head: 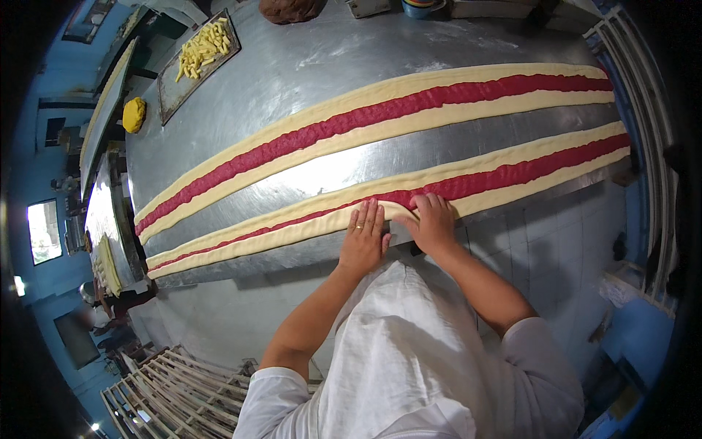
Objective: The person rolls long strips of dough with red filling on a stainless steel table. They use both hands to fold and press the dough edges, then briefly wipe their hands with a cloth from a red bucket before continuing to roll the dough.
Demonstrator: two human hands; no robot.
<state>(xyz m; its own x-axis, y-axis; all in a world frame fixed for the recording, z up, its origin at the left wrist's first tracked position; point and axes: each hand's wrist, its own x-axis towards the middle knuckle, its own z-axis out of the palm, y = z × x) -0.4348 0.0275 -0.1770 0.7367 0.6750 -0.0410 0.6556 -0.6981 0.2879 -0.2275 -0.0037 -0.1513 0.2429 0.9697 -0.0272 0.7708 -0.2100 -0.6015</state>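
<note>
A long strip of pale dough (526,189) with a red filling band (493,178) runs along the near edge of the steel table (307,258). My left hand (363,236), with a ring on one finger, lies palm down, its fingers on the strip's near edge. Just to its right, my right hand (433,219) pinches that edge, which is lifted and turned towards the red. Left of my hands the red band shows much narrower than on the right. Farther back lies a second pale dough strip (329,144), with its red band (307,137) widely exposed.
A metal tray (178,97) with yellow sticks (205,49) and a yellow lump (134,115) are at the far left. A brown dough mass (290,10) and a blue mug (418,10) sit at the back. Racks (181,395) stand behind left; metal rails (639,110) rise at right.
</note>
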